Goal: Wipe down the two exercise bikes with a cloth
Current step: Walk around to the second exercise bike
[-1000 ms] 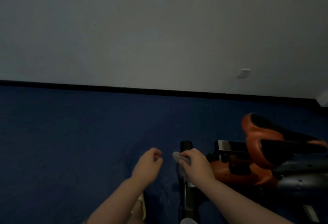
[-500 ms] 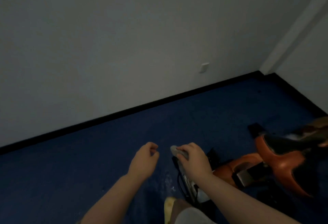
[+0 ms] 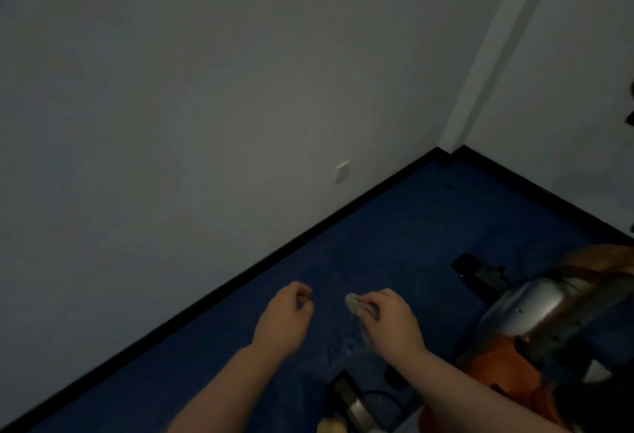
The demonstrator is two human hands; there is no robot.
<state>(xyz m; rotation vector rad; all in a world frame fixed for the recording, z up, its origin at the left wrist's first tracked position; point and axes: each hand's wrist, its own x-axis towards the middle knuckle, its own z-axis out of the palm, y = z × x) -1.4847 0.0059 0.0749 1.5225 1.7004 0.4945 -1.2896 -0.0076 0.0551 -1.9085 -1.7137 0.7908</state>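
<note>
The right hand (image 3: 391,324) pinches a bunched grey cloth (image 3: 360,307), ready for wiping; the left hand (image 3: 286,319) curls on nothing. The orange-and-silver exercise bike (image 3: 535,336) stands at the blue floor's (image 3: 394,226) right edge.

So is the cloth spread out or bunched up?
Bunched up: the cloth is a small wad gripped in the right hand, only its end showing.

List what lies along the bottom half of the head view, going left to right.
Left hand → cloth → right hand → exercise bike.
</note>
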